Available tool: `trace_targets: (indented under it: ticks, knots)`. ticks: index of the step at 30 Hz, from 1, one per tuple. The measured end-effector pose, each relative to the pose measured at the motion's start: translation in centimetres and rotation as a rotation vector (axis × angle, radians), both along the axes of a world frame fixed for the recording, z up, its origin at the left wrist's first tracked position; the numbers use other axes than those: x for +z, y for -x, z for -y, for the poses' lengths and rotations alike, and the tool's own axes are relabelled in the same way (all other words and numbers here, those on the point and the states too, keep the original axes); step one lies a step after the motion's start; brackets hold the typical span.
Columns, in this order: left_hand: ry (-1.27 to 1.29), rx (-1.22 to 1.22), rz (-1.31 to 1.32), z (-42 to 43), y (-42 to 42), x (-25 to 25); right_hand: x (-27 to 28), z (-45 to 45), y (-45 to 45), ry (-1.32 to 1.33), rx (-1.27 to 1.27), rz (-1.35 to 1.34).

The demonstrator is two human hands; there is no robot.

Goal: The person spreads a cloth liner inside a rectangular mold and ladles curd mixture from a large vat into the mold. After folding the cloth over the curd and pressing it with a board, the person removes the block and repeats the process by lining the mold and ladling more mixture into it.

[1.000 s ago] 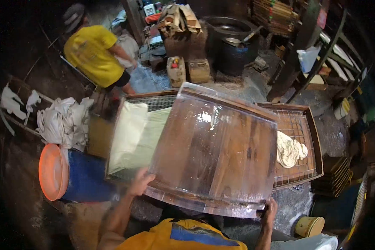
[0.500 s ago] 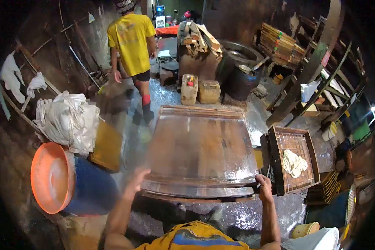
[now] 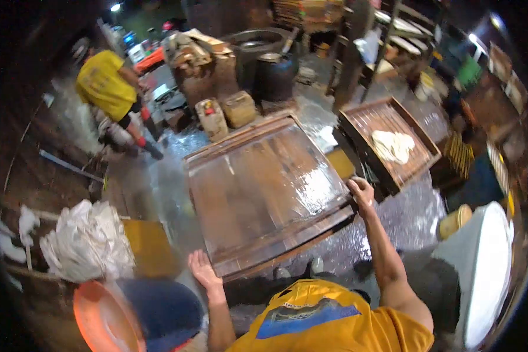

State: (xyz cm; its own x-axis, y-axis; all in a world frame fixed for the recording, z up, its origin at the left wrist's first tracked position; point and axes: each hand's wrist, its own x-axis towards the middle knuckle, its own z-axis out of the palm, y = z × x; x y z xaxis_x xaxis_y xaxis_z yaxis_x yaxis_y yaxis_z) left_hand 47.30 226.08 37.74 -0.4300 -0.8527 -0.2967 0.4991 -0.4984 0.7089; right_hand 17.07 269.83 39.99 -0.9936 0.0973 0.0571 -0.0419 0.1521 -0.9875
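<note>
Wooden board [image 3: 261, 190], wet on top, lies between the blue barrel [image 3: 164, 311] and the framed tray [image 3: 418, 170]; it appears set down flat, though its support is mostly hidden, and any adjustment left to make is not discernible. Left hand [image 3: 205, 270] is spread at the near left corner, contact unclear, while the right hand [image 3: 361, 192] curls at the near right corner, firmness undetermined. Its planks point toward the upper left; nearly square, it shows no certain long axis.
</note>
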Motion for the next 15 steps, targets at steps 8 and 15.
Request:
trace_targets:
  ticks: [8, 15]
  knots:
    - [0.727, -0.201, 1.063, -2.1, 1.6, 0.1, -1.1, 2.5, -2.3, -0.507, -0.097, -0.091]
    - [1.243, -0.018, 1.165, -1.0, 0.9, -3.7, -0.8, 2.7, -3.5, -0.573, -0.134, -0.089]
